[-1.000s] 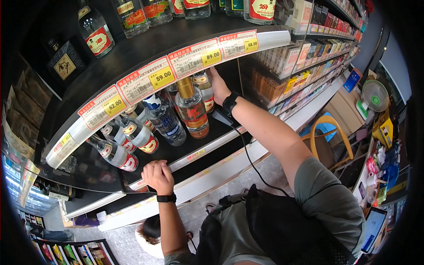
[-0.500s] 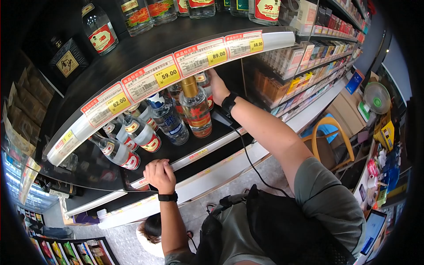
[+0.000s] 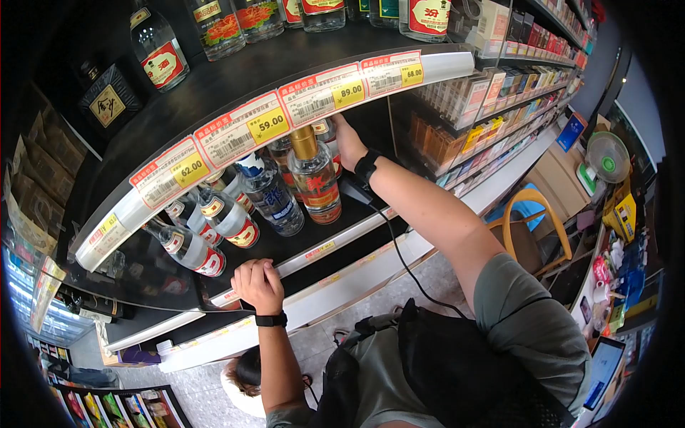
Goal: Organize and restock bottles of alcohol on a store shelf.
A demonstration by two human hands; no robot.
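My right hand [image 3: 349, 145] reaches under the upper shelf and grips a clear glass bottle [image 3: 325, 133] with a red and white label; its fingertips are hidden behind the glass. In front of that bottle stands a gold-capped bottle [image 3: 315, 182] with a red design. A blue-labelled clear bottle [image 3: 275, 196] is beside it. Farther left, two bottles with red and white labels, a nearer one [image 3: 191, 249] and another [image 3: 230, 217], stand on the same lower shelf. My left hand [image 3: 257, 286] is curled over the lower shelf's front edge [image 3: 314, 255].
The upper shelf's price strip [image 3: 271, 123] curves above the bottles. More bottles, one with a red label [image 3: 162, 60], stand on top. A black cable [image 3: 402, 260] runs from the lower shelf toward my body. Boxed goods fill racks at right, near a wooden chair [image 3: 531, 225]. A person [image 3: 245, 381] is below.
The view has shifted very slightly. Both hands keep the same places, the right at the bottle and the left on the shelf edge.
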